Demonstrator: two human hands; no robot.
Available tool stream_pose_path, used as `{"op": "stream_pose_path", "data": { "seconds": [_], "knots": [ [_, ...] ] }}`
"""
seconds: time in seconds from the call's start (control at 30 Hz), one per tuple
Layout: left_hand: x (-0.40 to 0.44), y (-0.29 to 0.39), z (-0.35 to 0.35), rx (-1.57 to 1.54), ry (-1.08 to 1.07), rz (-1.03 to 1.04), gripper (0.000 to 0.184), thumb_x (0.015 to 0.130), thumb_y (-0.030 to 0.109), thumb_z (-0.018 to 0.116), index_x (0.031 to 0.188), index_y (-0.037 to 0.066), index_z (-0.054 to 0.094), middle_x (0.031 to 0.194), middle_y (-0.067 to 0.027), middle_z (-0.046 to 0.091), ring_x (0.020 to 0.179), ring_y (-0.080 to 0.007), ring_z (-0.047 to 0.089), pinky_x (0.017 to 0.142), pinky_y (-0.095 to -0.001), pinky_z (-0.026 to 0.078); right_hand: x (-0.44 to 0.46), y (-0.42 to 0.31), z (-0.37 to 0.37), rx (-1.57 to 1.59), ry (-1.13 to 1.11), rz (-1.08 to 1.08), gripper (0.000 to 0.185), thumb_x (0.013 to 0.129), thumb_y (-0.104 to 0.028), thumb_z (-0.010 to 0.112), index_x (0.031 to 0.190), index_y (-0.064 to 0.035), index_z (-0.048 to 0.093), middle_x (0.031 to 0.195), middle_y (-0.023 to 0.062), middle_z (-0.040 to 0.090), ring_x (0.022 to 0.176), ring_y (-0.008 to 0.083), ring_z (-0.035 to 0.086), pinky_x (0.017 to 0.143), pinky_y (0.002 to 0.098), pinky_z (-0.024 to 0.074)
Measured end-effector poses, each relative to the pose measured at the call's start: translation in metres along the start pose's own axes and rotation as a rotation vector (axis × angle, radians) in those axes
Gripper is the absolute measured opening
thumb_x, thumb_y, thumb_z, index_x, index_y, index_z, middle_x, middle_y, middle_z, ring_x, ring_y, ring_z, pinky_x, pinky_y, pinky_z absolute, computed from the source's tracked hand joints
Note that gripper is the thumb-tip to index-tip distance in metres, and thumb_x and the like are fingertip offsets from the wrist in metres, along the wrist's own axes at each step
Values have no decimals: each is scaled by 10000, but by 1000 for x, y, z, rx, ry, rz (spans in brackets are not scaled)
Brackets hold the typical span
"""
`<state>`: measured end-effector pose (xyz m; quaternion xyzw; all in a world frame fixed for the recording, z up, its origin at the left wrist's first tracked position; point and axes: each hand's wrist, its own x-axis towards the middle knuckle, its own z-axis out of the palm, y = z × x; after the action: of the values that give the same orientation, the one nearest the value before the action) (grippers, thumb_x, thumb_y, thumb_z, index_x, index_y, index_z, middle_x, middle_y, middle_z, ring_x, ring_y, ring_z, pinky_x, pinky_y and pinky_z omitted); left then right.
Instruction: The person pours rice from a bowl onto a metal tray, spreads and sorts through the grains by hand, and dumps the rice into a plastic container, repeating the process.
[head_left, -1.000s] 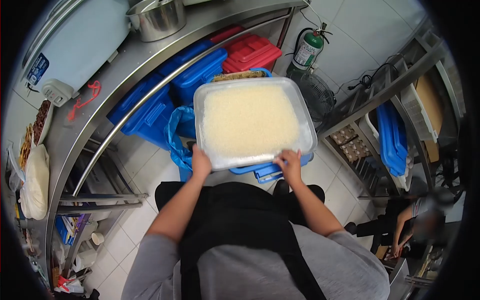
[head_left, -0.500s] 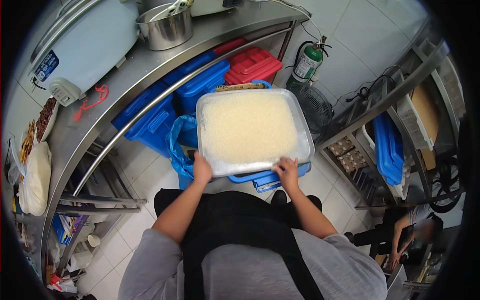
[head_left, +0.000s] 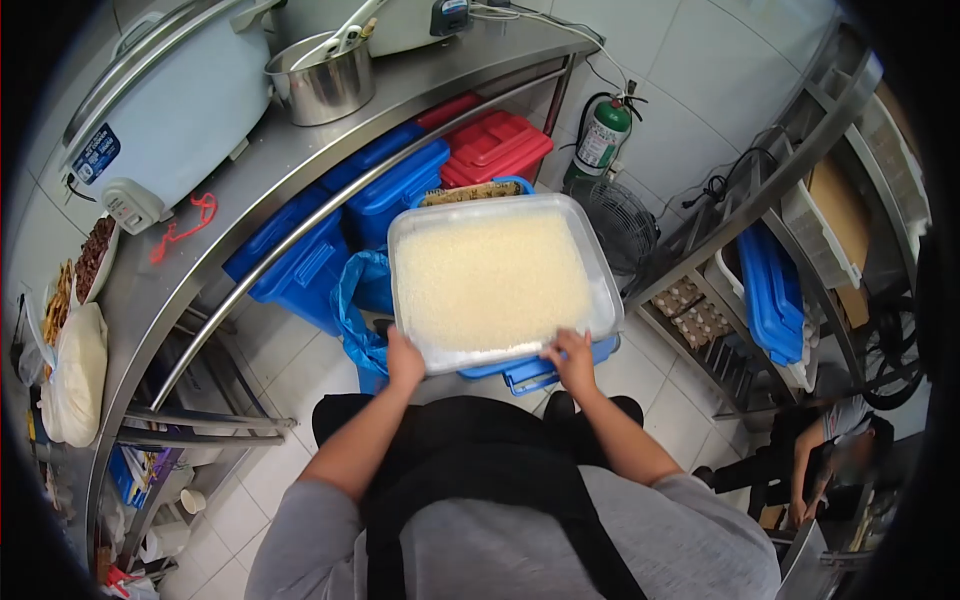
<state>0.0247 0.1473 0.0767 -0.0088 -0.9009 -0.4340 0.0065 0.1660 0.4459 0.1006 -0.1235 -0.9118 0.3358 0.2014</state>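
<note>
A shallow translucent plastic tub [head_left: 606,300] full of pale, rice-like grains [head_left: 490,280] is in front of my body, above a blue bin [head_left: 530,376] whose edge and handle show below its near side. My left hand [head_left: 404,360] is closed on the tub's near left corner, with the fingers partly hidden. My right hand [head_left: 572,358] holds the near rim toward the right, its fingers bent over the edge. Beside the left corner hangs a blue plastic bag [head_left: 352,290]. A piece of brown printed sacking [head_left: 475,194] shows behind the far rim.
Left, a steel counter [head_left: 205,250] carries a large cooker [head_left: 170,110], a metal pot [head_left: 322,85] and a red string [head_left: 185,228]. Blue bins and a red bin [head_left: 497,148] stand underneath. A fan [head_left: 615,225], a fire extinguisher [head_left: 602,140] and a shelf rack [head_left: 740,240] stand right; a person [head_left: 820,450] is lower right.
The tub and both hands sit slightly lower in view, as do the surroundings. My right hand's fingers have shifted along the near rim. The blue bin's handle shows a little differently below the tub.
</note>
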Motion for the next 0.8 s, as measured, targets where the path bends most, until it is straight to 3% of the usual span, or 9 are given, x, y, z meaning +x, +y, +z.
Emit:
{"op": "stream_pose_path", "data": {
  "seconds": [0.07,0.13,0.2,0.27,0.37,0.47,0.53,0.73,0.8],
  "knots": [
    [34,8,6,-81,-29,-25,386,909,-16,397,1293,-45,368,1016,-320,627,955,-484,607,815,-498,482,33,-20,-6,-2,-99,27,176,711,-215,771,772,-82,673,958,101,648,1100,298,582,1097,611,174],
    [18,6,4,-79,3,-43,361,912,-1,406,1272,-29,400,1021,-317,627,965,-480,605,819,-501,481,21,-17,-4,-4,-19,-16,165,717,-207,765,770,-81,673,958,100,646,1074,296,587,1094,613,175],
    [-13,-9,2,-72,119,127,318,919,19,408,1233,-16,434,1010,-312,627,970,-474,604,814,-499,483,-10,-16,-8,-9,-13,-24,154,719,-202,762,771,-85,677,950,99,643,1041,296,590,1095,611,172],
    [-11,-8,-1,-148,105,108,277,922,34,415,1190,-21,456,1002,-316,624,960,-477,602,803,-502,480,-10,-18,-8,16,-76,11,158,715,-190,764,765,-80,663,925,98,635,985,296,592,1083,604,193],
    [32,3,5,-95,44,16,229,925,49,438,1138,-31,460,988,-319,621,942,-489,598,788,-520,468,7,-25,-6,-3,9,-32,157,719,-177,759,740,-75,642,881,93,620,953,291,590,1074,596,208],
    [14,2,3,-42,24,-52,217,927,53,436,1130,-22,456,973,-317,621,933,-488,598,781,-523,466,15,-28,-10,7,-22,-1,137,738,-180,740,735,-82,645,863,88,616,956,292,593,1079,589,207],
    [-17,-5,-1,-111,129,122,235,925,41,423,1151,-17,435,939,-323,619,912,-497,596,770,-530,462,-17,-14,-8,0,-55,23,140,716,-201,760,774,-99,684,904,84,637,1058,291,592,1107,591,176],
    [36,8,3,-91,-26,-48,326,912,5,410,1236,-35,407,1002,-326,609,957,-488,591,805,-514,459,29,-26,-4,2,-35,-11,140,736,-191,749,782,-82,675,885,80,621,989,273,593,1104,597,178],
    [10,-7,1,-87,-27,29,336,903,-3,417,1237,-40,410,1026,-325,605,973,-483,591,823,-504,461,7,-16,-7,-59,-48,-10,166,720,-193,766,799,-82,671,1001,93,649,1043,281,597,1098,584,205]
  ]
}}
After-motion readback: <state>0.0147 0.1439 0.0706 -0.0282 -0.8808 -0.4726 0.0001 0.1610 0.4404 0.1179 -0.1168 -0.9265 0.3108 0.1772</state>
